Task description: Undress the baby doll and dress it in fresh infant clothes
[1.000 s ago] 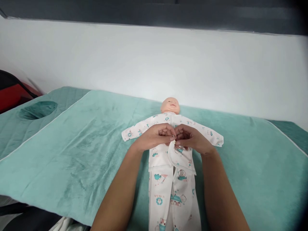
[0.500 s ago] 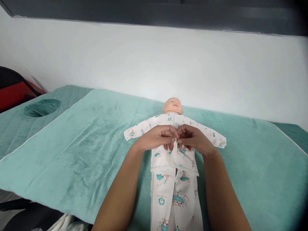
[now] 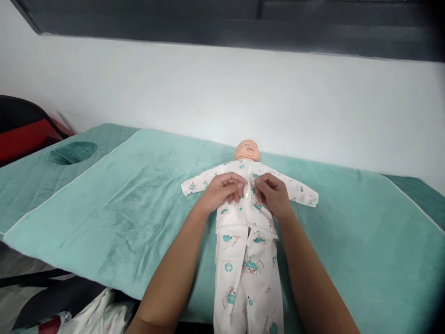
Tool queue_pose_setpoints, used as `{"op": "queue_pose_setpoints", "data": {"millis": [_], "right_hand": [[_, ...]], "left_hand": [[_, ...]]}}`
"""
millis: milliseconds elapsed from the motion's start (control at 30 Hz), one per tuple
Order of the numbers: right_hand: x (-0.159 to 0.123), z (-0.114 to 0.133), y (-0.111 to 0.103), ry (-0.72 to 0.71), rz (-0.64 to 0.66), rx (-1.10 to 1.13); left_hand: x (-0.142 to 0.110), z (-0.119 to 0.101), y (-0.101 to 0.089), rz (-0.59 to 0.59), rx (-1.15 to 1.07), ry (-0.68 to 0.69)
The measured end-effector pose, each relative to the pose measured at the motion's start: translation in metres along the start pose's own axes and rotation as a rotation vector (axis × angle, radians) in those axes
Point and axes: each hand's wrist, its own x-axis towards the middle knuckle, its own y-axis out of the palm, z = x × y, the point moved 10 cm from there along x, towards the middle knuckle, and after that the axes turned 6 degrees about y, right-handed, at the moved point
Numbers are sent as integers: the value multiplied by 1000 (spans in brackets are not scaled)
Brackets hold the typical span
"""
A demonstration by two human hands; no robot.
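Over at the bed (image 3: 139,199), the doll (image 3: 247,150) lies face up on the green cover, its head toward the white wall (image 3: 208,93) and both sleeves spread wide. Its body is inside a white printed shirt (image 3: 257,213), whose hem overlaps the matching trousers (image 3: 259,287); the front edges meet down the middle, and a small pale button (image 3: 247,195) shows between the person's hands. At the bed's far left, a round hole (image 3: 73,153) sinks into the quilted cover, its walls the same green. Below the near left edge, a black seat (image 3: 52,304) carries a heap of pale cloth (image 3: 100,315), with something dark red beside it, too cut off to name. The left hand (image 3: 227,190) is loosely half open over the chest, fingers gently bent, just beside the button. The right hand (image 3: 273,191) is curled more tightly, thumb and forefinger close together at the shirt's front; from where I stand I cannot tell whether they pinch the fabric or only rest near it.
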Motion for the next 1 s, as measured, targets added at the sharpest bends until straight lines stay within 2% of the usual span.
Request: {"op": "queue_pose_setpoints", "data": {"millis": [33,100,133,167,233,300,433,500,633,800,900,1000], "right_hand": [[-4,1,-5,-53,-80,-6],[-19,6,-12,-191,-229,-77],[-28,9,-11,-263,-273,-148],[-38,12,-8,-327,-286,-236],[-59,16,4,-436,-258,-410],[-81,17,13,-543,-206,-533],[-120,12,20,-691,-92,-715],[-129,5,13,-673,-81,-784],[-140,-3,-7,-638,-182,-825],[-144,-12,-11,-604,-228,-860],[-145,-8,-20,-589,-272,-726],[-149,0,-34,-573,-305,-523]], "left_hand": [[-5,3,-15,-190,-2,46],[-30,11,-40,-558,47,121],[-45,16,-46,-676,95,131],[-61,22,-46,-738,151,125],[-87,30,-38,-737,262,111],[-109,32,-24,-663,351,137],[-138,21,-3,-573,522,270],[-142,14,5,-567,642,331],[-145,4,16,-627,888,413],[-147,3,24,-656,1081,436],[-147,3,26,-644,1118,437],[-154,-4,26,-706,1122,508]]}}
